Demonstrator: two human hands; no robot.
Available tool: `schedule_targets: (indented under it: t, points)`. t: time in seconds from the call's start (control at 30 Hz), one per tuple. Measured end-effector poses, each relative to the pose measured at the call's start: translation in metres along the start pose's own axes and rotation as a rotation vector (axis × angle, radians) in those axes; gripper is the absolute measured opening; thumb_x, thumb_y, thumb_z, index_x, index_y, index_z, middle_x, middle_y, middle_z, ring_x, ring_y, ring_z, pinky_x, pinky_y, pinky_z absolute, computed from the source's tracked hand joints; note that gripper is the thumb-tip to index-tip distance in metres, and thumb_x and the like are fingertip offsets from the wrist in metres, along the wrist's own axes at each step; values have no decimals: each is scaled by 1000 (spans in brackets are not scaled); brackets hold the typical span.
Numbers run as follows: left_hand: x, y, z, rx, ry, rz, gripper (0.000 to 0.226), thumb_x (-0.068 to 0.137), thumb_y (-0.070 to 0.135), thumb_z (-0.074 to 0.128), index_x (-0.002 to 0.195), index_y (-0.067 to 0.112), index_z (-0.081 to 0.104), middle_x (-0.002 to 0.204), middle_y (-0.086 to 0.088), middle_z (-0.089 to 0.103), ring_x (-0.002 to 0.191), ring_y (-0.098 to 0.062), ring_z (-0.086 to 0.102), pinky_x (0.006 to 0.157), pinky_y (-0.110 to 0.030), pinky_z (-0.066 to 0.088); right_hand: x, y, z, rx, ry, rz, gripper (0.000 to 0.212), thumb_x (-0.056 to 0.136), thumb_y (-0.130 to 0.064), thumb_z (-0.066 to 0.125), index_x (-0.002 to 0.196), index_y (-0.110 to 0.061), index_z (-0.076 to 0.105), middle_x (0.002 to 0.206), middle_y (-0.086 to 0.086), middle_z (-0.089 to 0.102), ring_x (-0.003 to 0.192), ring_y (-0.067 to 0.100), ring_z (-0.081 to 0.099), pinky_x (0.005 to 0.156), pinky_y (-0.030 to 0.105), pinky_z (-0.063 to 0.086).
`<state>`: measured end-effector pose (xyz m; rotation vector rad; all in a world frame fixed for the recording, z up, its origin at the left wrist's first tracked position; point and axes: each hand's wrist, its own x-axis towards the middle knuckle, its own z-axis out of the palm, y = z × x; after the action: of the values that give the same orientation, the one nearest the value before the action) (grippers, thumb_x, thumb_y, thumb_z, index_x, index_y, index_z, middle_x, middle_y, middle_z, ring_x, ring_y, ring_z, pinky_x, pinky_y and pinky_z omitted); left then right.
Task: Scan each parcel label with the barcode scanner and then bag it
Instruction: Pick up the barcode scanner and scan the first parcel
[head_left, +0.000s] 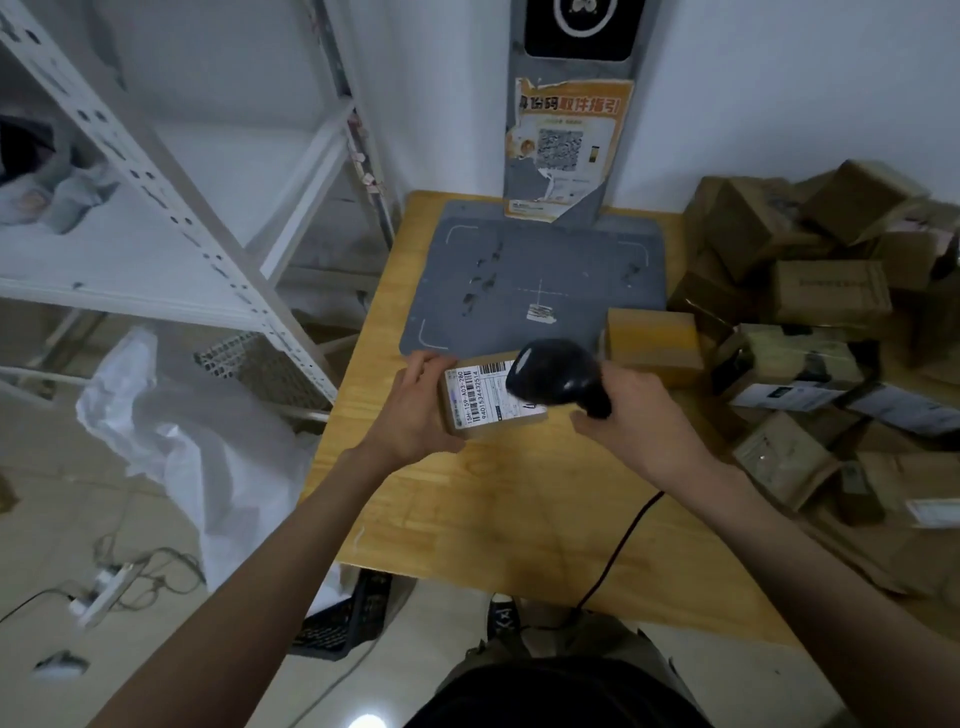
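A small brown cardboard parcel (480, 400) with a white barcode label facing up is gripped at its left end by my left hand (415, 410), just above the wooden table (493, 519). My right hand (634, 415) grips the handle of a black barcode scanner (558, 374). The scanner's head hangs over the right part of the label and hides it. A black cable (621, 545) runs from the scanner toward the table's near edge. A white bag (171, 431) lies open on the floor to the left of the table.
A grey scanning pad (519, 270) with an upright post stands at the table's back. One brown box (652, 345) sits beside it. Several cardboard parcels (831, 322) are heaped on the right. White metal shelving (156, 208) stands left; a power strip (104, 592) lies on the floor.
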<state>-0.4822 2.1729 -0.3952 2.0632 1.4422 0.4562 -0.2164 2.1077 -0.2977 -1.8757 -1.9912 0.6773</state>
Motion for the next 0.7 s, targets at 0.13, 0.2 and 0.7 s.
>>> schedule_targets:
  t: [0.13, 0.2, 0.7]
  points:
    - [7, 34, 7, -189, -101, 115, 109, 47, 33, 92, 143, 23, 40, 129, 9, 34, 122, -6, 45, 106, -28, 44, -20, 37, -12, 460, 255, 352, 10, 85, -15, 73, 88, -10, 64, 73, 2, 68, 64, 15, 66, 56, 27, 49]
    - [14, 61, 15, -245, -188, 168, 109, 49, 21, 96, 143, 24, 41, 128, 8, 33, 123, -1, 44, 106, -18, 41, -38, 57, -20, 527, 354, 425, 12, 85, -20, 74, 90, -12, 66, 76, 1, 68, 71, 16, 65, 60, 30, 47]
    - [16, 334, 193, -412, -754, 428, 105, 50, 31, 95, 138, 29, 37, 138, -1, 48, 132, -11, 48, 114, -35, 40, -289, 190, -80, 818, 1015, 901, 11, 86, -19, 76, 92, -25, 68, 88, -4, 75, 82, 12, 73, 76, 36, 61]
